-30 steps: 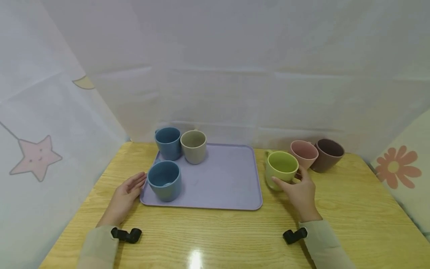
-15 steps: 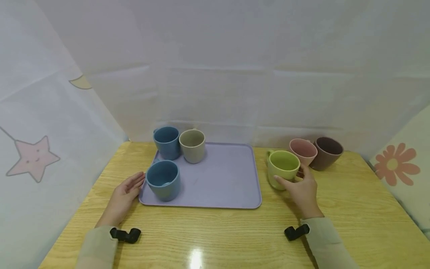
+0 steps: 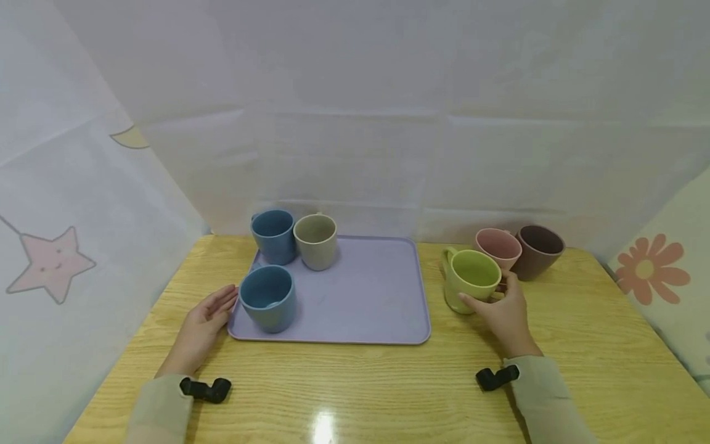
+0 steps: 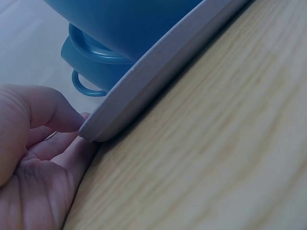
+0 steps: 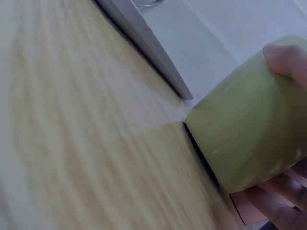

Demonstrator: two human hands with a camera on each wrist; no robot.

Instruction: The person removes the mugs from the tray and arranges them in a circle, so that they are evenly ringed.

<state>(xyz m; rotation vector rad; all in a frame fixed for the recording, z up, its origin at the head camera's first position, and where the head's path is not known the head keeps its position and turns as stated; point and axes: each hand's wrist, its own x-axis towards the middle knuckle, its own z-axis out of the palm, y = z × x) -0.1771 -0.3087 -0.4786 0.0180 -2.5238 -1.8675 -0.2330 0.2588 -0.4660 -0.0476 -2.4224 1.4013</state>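
My right hand [image 3: 506, 316] grips a yellow-green mug [image 3: 465, 297] to the right of the lavender tray [image 3: 366, 296]. Its thumb lies on the near side, the other fingers round the right side, and the mug's handle points to the back left. In the right wrist view the base of the green mug [image 5: 240, 129] is right at the tabletop. My left hand [image 3: 202, 327] has its fingers extended along the tray's left edge; in the left wrist view fingertips touch the corner of the tray [image 4: 139, 86]. On the tray stand two blue mugs [image 3: 272, 302] and a grey-beige mug [image 3: 317, 243].
Right behind the green mug stand a pink mug [image 3: 496, 243] and a dark brown mug [image 3: 538, 250], side by side. The wooden table [image 3: 344, 388] ends at a white cloth backdrop [image 3: 355, 154] at the back and sides.
My right hand and the green mug have shifted slightly right, toward the pink mug, away from the tray. The left hand stays at the tray edge; the head view has turned a little.
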